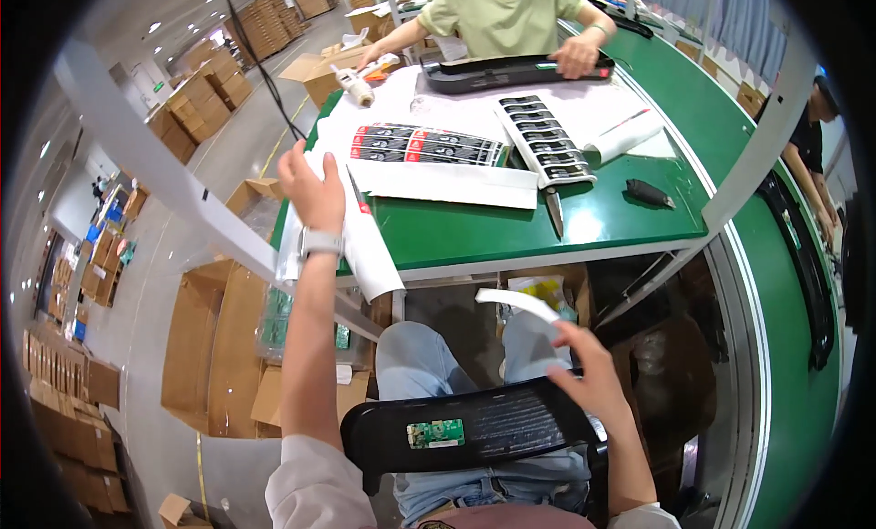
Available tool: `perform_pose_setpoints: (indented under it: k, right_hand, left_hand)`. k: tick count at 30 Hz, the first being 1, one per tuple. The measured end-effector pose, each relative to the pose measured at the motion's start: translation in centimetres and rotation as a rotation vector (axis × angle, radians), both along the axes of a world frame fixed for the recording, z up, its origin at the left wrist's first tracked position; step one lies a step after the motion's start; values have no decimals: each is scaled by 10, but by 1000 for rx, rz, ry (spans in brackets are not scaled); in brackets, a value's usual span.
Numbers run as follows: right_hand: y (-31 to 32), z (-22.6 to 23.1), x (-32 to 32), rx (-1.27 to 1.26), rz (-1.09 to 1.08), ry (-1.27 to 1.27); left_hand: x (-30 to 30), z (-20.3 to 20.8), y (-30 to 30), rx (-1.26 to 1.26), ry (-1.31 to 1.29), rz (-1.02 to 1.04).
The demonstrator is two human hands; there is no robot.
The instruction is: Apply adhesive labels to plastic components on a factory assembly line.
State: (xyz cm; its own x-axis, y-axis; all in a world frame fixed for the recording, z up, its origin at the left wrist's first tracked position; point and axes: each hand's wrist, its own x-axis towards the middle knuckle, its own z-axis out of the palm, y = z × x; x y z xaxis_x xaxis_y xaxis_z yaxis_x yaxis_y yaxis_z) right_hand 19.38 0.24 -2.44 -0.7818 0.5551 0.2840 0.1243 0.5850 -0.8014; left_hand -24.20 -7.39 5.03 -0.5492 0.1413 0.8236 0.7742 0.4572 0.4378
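A long black plastic housing [520, 429] lies across my lap, with a small green circuit board [436, 434] on its inner face. Between the fingers of my right hand [589, 372], just above the housing's right end, is a curved white strip [518, 302]. My left hand [313, 189] is at the table's left edge, thumb and fingers apart, over white paper; whether it touches the paper I cannot tell. Close by, a rolled white sheet [372, 260] hangs over the front edge. Sheets of black-and-red labels [424, 146] lie farther in on the green table [438, 226].
A tray of black parts [546, 141], scissors [555, 211] and a dark wrapped object [649, 193] lie on the table. Across it, a person in green handles another black housing [511, 74]. Cardboard boxes [196, 346] stand at the left; a green conveyor [780, 328] runs along the right.
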Motion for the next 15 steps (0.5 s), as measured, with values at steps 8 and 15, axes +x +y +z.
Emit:
perform_pose_setpoints:
  k: [8, 15]
  right_hand:
    - [16, -58, 22, 526, 115, -267]
    - [5, -6, 33, 715, 7, 247]
  left_hand:
    - [165, -45, -125, -542, 218, -669]
    - [200, -67, -192, -1248, -692, -718]
